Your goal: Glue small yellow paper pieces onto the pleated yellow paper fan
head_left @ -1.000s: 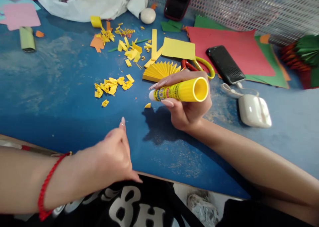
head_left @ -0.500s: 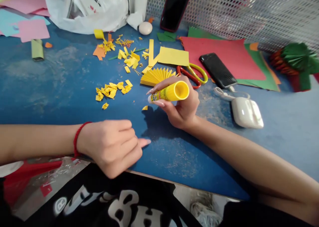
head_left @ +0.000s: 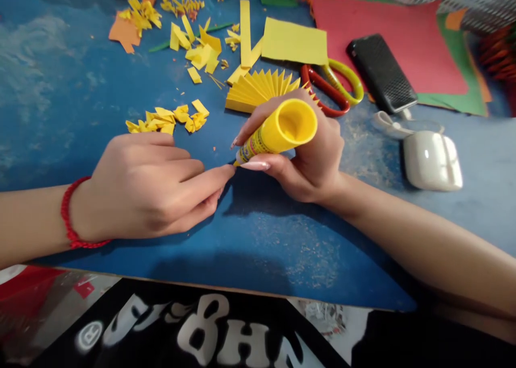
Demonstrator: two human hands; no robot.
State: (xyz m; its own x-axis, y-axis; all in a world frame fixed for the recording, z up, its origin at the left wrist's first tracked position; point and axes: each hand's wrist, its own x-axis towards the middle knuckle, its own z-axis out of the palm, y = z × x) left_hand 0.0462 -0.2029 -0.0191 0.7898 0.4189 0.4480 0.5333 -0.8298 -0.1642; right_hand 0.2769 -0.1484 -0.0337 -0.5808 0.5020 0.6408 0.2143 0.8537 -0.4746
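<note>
**Left hand closed in on the glue stick**

The blue table (head_left: pixel 60 88) lay under everything, and the glue stick (head_left: pixel 278 131) stood tilted on it, tip down and open yellow end toward the camera. The right hand (head_left: pixel 310 158) was clamped around the glue stick's barrel, as it had been a second before, though the stick now leaned more steeply. The left hand (head_left: pixel 145 185), which half a second earlier had rested curled well short of the glue stick, had moved up, and its fingers were drawn together with the index tip touching the table right at the stick's tip. Whether anything lay pinned under that fingertip could not be told.

A red paper sheet (head_left: pixel 387 40) lay beyond the glue stick to its right. A folded yellow paper fan (head_left: pixel 262 85) sat just behind the stick, and red-and-yellow scissors (head_left: pixel 334 85) were behind and right of it. A white earbud case (head_left: pixel 433 161) lay well to its right. Yellow paper scraps (head_left: pixel 169 118) lay to its left.
</note>
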